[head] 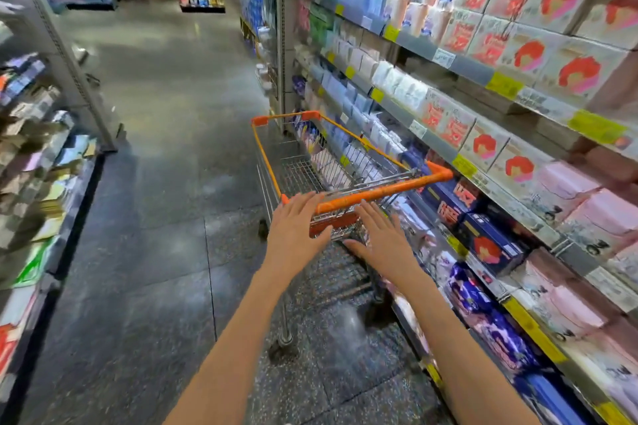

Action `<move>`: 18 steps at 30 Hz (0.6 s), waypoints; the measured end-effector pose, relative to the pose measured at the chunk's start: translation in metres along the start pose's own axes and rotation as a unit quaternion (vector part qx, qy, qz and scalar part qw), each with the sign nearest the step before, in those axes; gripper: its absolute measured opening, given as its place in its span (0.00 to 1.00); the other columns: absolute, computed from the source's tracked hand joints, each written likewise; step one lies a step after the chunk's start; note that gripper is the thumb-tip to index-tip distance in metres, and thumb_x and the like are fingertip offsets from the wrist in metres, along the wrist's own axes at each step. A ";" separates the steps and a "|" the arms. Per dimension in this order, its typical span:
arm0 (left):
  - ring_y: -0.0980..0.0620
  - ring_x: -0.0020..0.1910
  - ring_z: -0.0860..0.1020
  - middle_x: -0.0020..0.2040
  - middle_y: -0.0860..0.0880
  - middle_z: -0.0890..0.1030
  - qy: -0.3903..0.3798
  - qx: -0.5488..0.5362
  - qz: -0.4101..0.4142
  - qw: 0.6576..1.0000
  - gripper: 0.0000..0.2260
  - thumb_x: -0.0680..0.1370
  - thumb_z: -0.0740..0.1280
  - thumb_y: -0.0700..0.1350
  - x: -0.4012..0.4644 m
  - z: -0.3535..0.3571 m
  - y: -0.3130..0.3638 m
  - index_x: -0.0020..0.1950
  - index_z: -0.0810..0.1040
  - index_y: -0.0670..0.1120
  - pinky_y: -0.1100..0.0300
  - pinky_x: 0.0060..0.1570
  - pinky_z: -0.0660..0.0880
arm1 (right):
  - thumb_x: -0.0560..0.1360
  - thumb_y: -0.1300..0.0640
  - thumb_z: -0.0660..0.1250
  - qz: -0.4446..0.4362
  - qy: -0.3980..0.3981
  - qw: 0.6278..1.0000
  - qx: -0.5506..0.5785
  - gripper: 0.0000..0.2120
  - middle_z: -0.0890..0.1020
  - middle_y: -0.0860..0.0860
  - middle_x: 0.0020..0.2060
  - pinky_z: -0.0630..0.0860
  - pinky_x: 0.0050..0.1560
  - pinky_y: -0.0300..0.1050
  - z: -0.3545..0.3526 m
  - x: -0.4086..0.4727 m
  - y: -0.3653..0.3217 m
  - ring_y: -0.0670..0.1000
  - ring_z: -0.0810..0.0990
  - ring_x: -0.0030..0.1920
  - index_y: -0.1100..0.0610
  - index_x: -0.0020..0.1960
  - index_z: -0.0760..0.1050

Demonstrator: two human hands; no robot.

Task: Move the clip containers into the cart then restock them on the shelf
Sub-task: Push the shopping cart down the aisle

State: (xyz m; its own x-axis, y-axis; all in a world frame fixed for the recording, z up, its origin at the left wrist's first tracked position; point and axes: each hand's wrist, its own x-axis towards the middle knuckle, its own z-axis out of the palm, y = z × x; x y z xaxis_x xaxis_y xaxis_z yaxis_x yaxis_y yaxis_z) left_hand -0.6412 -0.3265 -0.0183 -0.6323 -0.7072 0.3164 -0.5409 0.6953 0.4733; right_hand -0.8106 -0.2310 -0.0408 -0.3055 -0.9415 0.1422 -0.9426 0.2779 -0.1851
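- Both hands reach forward with fingers straight and spread, palms down: the left hand [297, 231] hovers at the near left end of the cart's handle, the right hand [379, 238] just to its right and slightly lower; neither curls round anything.
- Whether the fingertips actually touch the orange handle [376, 190] cannot be told; the left hand's fingertips overlap its near end, and the right hand's index tip lies just beneath the bar.
- Motion blur softens nearly everything, so package labels and price tags are unreadable.
- Just beyond the hands stands the cart [276, 162], a wire basket with orange trim, parked close beside the right-hand shelf [431, 148]; its basket appears to hold nothing, though the mesh and blur make that uncertain.
- No clip containers can be picked out anywhere; the shelf goods show only as white, pink, red-flowered and dark blue packs.
- The cart's lower frame and wheels are partly covered by the forearms.
- On the left, another shelf unit [38, 162] is cut off by the picture's edge, its goods smeared.
- Farther off, the grey tiled floor [165, 86] leads to more aisles.
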 end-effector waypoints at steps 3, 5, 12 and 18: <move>0.49 0.73 0.59 0.73 0.51 0.64 -0.022 0.003 0.004 1.000 0.27 0.76 0.64 0.55 0.048 0.021 -0.012 0.74 0.62 0.52 0.48 0.72 0.53 | 0.60 0.22 0.27 0.017 -0.004 1.000 -0.007 0.54 0.49 0.46 0.76 0.40 0.73 0.55 0.010 0.043 0.025 0.47 0.45 0.76 0.51 0.77 0.48; 0.50 0.73 0.59 0.73 0.52 0.64 -0.041 0.007 0.006 0.999 0.27 0.77 0.63 0.55 0.073 0.034 -0.015 0.74 0.61 0.53 0.48 0.72 0.53 | 0.61 0.23 0.28 0.022 -0.017 0.999 -0.019 0.52 0.49 0.46 0.76 0.38 0.73 0.54 0.013 0.064 0.038 0.47 0.45 0.76 0.50 0.77 0.47; 0.53 0.74 0.56 0.74 0.54 0.61 -0.109 0.028 -0.012 0.994 0.27 0.78 0.61 0.57 0.127 0.093 -0.015 0.75 0.57 0.55 0.49 0.73 0.52 | 0.62 0.23 0.29 0.031 -0.032 0.999 -0.024 0.51 0.51 0.46 0.76 0.41 0.73 0.55 0.026 0.115 0.104 0.48 0.46 0.76 0.50 0.77 0.49; 0.54 0.73 0.59 0.73 0.56 0.63 -0.131 0.069 -0.073 0.986 0.27 0.77 0.57 0.62 0.157 0.149 -0.003 0.74 0.58 0.58 0.49 0.72 0.52 | 0.63 0.24 0.30 -0.007 -0.077 0.996 -0.039 0.51 0.55 0.48 0.76 0.42 0.73 0.57 0.039 0.158 0.161 0.48 0.50 0.76 0.52 0.76 0.54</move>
State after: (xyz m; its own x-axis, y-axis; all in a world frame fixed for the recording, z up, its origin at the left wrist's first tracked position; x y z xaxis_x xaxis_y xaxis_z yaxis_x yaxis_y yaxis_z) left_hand -0.8213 -0.4206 -0.0923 -0.6537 -0.7565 0.0205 -0.6958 0.6114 0.3769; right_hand -1.0055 -0.3427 -0.0859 -0.2737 -0.9618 -0.0083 -0.9561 0.2730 -0.1065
